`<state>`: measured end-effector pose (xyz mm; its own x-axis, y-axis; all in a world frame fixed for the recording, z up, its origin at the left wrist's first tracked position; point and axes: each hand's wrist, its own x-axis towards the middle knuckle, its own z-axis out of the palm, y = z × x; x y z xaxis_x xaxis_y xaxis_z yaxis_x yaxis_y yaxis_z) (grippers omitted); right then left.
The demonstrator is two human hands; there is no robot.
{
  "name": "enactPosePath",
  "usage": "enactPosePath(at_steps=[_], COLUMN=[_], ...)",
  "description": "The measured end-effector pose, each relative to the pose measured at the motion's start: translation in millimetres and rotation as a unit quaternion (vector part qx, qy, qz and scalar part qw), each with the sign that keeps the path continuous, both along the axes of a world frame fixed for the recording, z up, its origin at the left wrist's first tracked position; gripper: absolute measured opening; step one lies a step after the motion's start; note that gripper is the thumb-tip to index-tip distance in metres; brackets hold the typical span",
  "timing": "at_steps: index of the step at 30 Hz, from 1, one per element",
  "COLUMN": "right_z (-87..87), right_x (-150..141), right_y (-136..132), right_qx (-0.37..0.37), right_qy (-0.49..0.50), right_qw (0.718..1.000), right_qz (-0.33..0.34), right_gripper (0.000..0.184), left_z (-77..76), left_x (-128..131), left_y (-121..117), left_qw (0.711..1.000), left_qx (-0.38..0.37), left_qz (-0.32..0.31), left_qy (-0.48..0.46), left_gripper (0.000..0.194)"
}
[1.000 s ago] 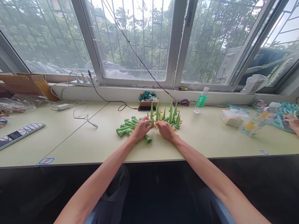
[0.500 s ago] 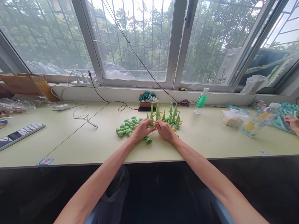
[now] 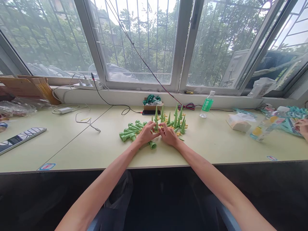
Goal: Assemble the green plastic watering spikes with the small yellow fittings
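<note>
A green plastic watering spike (image 3: 156, 125) stands point up between my hands, close to the table surface. Closed round its left side is my left hand (image 3: 145, 133), with thumb and fingers about its lower part. My right hand (image 3: 169, 135) has its thumb and curled fingertips at the right side of the same spike; the small part under them is mostly hidden. Several more green spikes with yellow valves (image 3: 178, 119) stand upright behind and to the right. To the left lies a pile of green spikes (image 3: 130, 131) with open ends outward, and one wide end (image 3: 152, 145) points toward me.
A phone (image 3: 151, 112) and a small cardboard box (image 3: 153, 107) are behind the spikes. A water bottle (image 3: 207, 105) stands back right, near a tissue pack (image 3: 239, 122) and a larger bottle (image 3: 267, 125). Another person's hand (image 3: 302, 125) is at far right. Cables (image 3: 90, 123) lie left.
My right fingers have loosened a little and shifted slightly at the spike's base. My left hand keeps its place. The other person's hand at far right has moved slightly.
</note>
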<state>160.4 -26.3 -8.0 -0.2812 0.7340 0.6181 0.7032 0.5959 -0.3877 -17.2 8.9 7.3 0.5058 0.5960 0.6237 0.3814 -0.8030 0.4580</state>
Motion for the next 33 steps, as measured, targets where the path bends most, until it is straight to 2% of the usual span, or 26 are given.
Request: enactPosePath(at_steps=[6, 11, 16, 26, 33], right_z=[1.8, 2.5, 2.8, 5.1, 4.3], right_x=[-0.2, -0.2, -0.8, -2.6, -3.8], right_y=[-2.5, -3.0, -2.2, -3.5, -2.6], right_qx=[-0.004, -0.009, -0.008, -0.014, -0.02], right_qy=[0.004, 0.008, 0.012, 0.02, 0.04], right_qw=[1.0, 1.0, 0.999, 0.998, 0.998], right_qz=[0.011, 0.025, 0.038, 0.049, 0.049], right_gripper=[0.029, 0.036, 0.036, 0.034, 0.032], left_z=[-0.1, -1.9, 0.4, -0.7, 0.8], left_x=[0.3, 1.3, 1.5, 1.4, 3.3], left_y=[-0.1, 0.9, -1.7, -2.1, -5.3], left_qw=[1.0, 0.999, 0.999, 0.999, 0.999], left_qx=[-0.012, -0.038, -0.048, -0.033, -0.02], left_qz=[-0.012, -0.013, -0.018, -0.001, 0.004], left_qy=[-0.007, -0.013, -0.014, -0.014, -0.027], left_gripper=[0.022, 0.035, 0.036, 0.034, 0.025])
